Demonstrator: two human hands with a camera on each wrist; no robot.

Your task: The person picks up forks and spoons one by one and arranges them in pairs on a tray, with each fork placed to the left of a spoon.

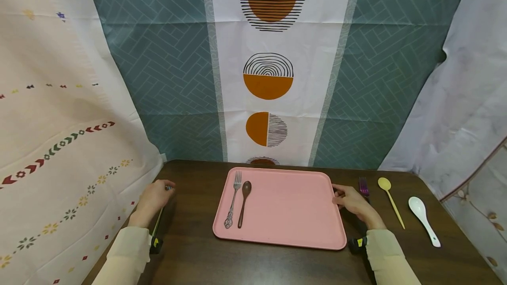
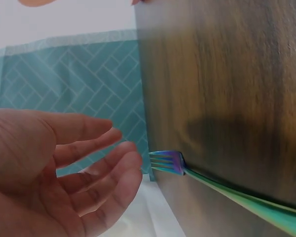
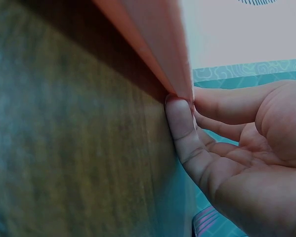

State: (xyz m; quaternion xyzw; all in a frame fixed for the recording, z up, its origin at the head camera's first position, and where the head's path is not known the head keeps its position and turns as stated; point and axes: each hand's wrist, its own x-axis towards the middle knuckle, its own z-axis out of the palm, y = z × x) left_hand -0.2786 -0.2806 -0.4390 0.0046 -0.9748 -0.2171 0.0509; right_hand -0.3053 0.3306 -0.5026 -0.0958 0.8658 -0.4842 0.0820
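Observation:
A pink tray (image 1: 295, 206) lies on the dark wooden table, with a silver fork (image 1: 233, 199) and a dark brown spoon (image 1: 244, 201) side by side on its left part. My right hand (image 1: 354, 202) pinches the tray's right rim; the right wrist view shows the rim between thumb and finger. On the table's left side, my left hand (image 1: 156, 195) hovers by a rainbow-coloured fork (image 2: 170, 162). Its fingers are loosely bent, and a gap shows between them and the fork in the left wrist view. In the head view the hand partly hides that fork.
Right of the tray lie a purple fork (image 1: 363, 186), partly behind my right hand, a yellow spoon (image 1: 390, 199) and a white spoon (image 1: 423, 219). A patterned cloth (image 1: 269, 78) hangs behind the table (image 1: 190, 254). More cloth (image 1: 79, 166) borders the left side.

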